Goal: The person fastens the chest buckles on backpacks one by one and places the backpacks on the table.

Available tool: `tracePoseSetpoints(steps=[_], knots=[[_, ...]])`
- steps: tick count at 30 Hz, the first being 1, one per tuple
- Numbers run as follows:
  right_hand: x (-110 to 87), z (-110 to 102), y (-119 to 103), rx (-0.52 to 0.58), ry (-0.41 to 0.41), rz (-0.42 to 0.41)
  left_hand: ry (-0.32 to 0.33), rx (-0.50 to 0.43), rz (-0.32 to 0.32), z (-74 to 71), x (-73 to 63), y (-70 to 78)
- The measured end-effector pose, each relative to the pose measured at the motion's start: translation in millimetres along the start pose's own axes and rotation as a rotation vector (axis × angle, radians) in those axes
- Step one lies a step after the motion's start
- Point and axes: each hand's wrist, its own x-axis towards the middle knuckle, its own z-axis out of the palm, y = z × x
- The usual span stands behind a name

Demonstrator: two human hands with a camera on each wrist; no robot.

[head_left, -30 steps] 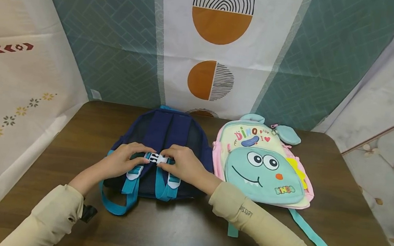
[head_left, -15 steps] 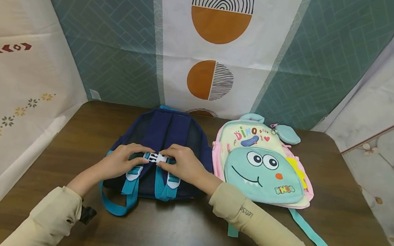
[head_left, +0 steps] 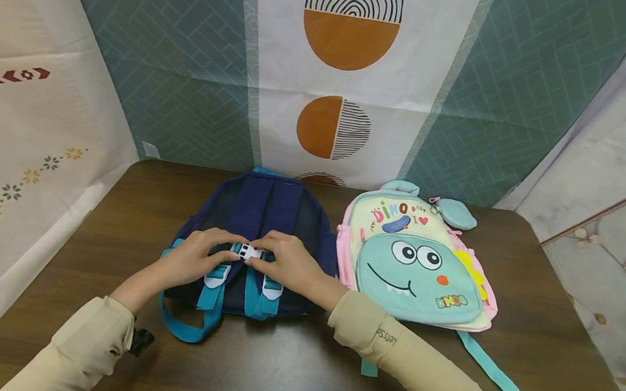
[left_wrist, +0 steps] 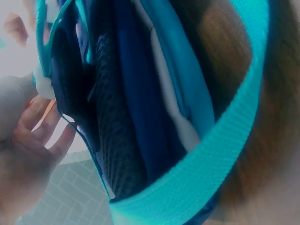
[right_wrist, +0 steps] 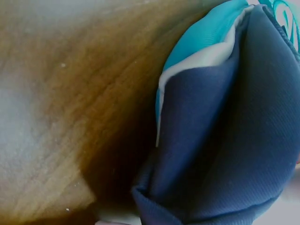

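From the head view, we see the navy backpack (head_left: 264,207) lying straps up, a white buckle (head_left: 248,252) across its middle, teal straps (head_left: 209,301) looping at its near edge. Our left hand (head_left: 193,255) and right hand (head_left: 291,265) pinch the buckle's opposite ends; whether it is latched, we cannot tell. A dinosaur backpack (head_left: 419,285) lies just right of the navy one; table wood (head_left: 287,367) stretches left and in front of it. In the left wrist view, we see its dark mesh side; in the right wrist view, its navy folds beside wood.
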Motion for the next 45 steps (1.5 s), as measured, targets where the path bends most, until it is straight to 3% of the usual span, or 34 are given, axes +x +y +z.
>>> tracePoseSetpoints(steps=[7, 11, 15, 20, 27, 36, 41, 45], knots=[[-10.0, -1.7, 4.6, 0.118, -0.028, 0.059, 0.034, 0.021, 0.005, 1.5, -0.3, -1.2], [-13.5, 0.5, 10.0, 0.188, 0.042, 0.086, 0.047, 0.009, -0.019, 0.4, -1.0, -2.2], [-15.2, 4.1, 12.8, 0.150, 0.104, 0.080, 0.049, -0.018, -0.029, 0.7, 0.2, -2.5], [-16.1, 6.3, 14.1, 0.127, 0.145, 0.090, 0.069, -0.108, -0.109, 1.8, 3.6, -2.9], [-15.7, 8.1, 9.2, 0.279, 0.186, 0.182, 0.109, -0.245, -0.161, 1.2, 3.8, -5.3], [-13.9, 3.0, 6.2, 0.410, 0.159, 0.262, 0.211, -0.162, -0.168, 6.4, 1.4, -6.0], [-14.1, 2.4, 7.8, 0.439, 0.122, 0.284, 0.222, -0.171, -0.210, 10.0, -0.6, -5.8], [-14.6, 5.6, 8.4, 0.481, 0.123, 0.271, 0.253, -0.182, -0.220, 8.8, -0.3, 2.8]])
